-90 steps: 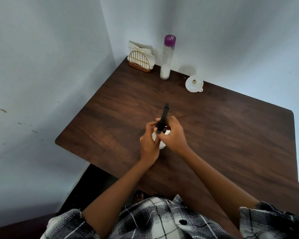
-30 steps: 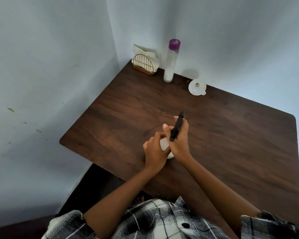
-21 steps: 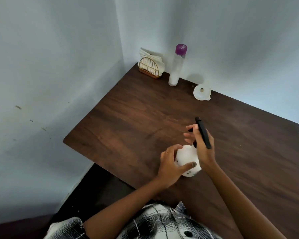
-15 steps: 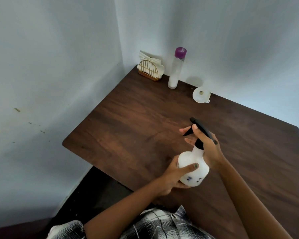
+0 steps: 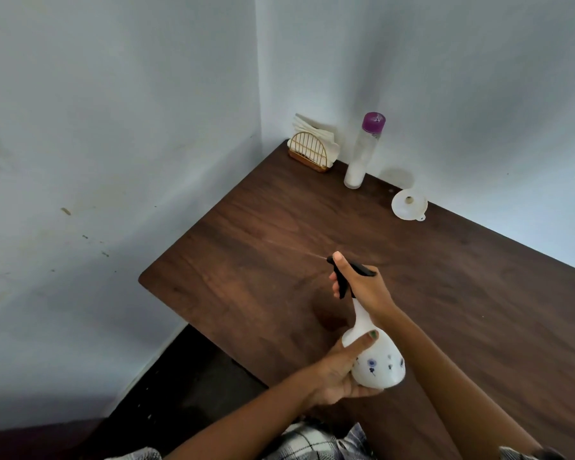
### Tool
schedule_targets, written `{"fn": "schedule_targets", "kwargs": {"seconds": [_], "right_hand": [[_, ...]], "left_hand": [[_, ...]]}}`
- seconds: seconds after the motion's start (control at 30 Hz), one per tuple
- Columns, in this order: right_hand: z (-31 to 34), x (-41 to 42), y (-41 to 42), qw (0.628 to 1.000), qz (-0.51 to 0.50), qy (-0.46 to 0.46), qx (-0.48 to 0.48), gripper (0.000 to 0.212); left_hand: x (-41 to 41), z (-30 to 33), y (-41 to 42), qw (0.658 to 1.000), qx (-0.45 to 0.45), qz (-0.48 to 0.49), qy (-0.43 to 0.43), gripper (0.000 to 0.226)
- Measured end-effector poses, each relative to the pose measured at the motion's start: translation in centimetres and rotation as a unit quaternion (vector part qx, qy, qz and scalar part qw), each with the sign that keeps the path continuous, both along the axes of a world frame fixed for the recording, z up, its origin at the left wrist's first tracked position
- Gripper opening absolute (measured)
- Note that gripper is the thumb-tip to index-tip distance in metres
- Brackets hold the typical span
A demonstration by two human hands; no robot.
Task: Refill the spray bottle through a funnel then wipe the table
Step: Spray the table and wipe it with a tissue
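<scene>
Now both hands grip the spray bottle (image 5: 377, 358), right hand (image 5: 362, 288) squeezing its trigger.

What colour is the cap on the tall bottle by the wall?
Purple, on a clear tall bottle with white contents; the head view, the only one, shows it.

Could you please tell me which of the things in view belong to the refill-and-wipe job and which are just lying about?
Part of the job:
spray bottle, gripped by both hands: left hand, right hand
funnel
refill bottle with purple cap
napkins in the wire holder, probably for wiping
table

Just lying about:
nothing else visible on the table
</scene>
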State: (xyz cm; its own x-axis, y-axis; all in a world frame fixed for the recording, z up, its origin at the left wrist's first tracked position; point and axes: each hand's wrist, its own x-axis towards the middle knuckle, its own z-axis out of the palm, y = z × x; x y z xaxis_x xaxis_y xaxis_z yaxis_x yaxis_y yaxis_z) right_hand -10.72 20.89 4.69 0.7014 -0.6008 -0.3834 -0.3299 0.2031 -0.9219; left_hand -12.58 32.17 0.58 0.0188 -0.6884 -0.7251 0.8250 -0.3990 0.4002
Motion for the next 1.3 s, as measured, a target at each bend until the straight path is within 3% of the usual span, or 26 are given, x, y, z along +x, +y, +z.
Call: {"fn": "schedule_targets", "kwargs": {"seconds": [0.13, 0.2, 0.4, 0.6, 0.83, 1.0, 1.13, 1.3], "right_hand": [[0.3, -0.2, -0.3, 1.0, 0.013, -0.007, -0.017, 0.047], [0.6, -1.2, -0.9, 1.0, -0.007, -0.005, -0.024, 0.046], [0.3, -4.4, -2.0, 0.991, -0.131, 0.012, -0.01, 0.037], [-0.8, -5.6, -1.9, 0.985, -0.164, 0.048, -0.013, 0.037], [0.6, -5.9, -2.3, 0.995, -0.095, 0.027, -0.01, 0.044], [2.5, -6.3, -3.0, 1.0, -0.014, 0.011, -0.016, 0.032], [3.3, -6.9, -3.4, 0.999, 0.015, 0.018, -0.041, 0.026], [2.4, -7.3, -3.4, 0.988, -0.048, 0.051, -0.136, 0.026]], "left_hand": [[0.4, -0.3, -0.1, 0.999, -0.01, -0.022, -0.031, 0.089], [0.5, -0.4, -0.3, 0.997, -0.013, -0.049, -0.056, 0.097], [-0.9, 0.4, -1.5, 0.989, -0.032, -0.146, -0.013, 0.088], [-2.2, 0.1, -1.5, 0.985, -0.037, -0.167, 0.019, 0.082], [-1.7, -0.5, -1.4, 0.987, -0.035, -0.152, -0.037, 0.089], [-0.9, -0.4, -1.8, 0.986, -0.055, -0.117, -0.101, 0.052], [0.1, -0.4, -2.5, 0.984, -0.058, -0.066, -0.158, 0.06], [2.1, -1.5, -4.1, 0.964, -0.051, -0.018, -0.262, 0.074]]}}
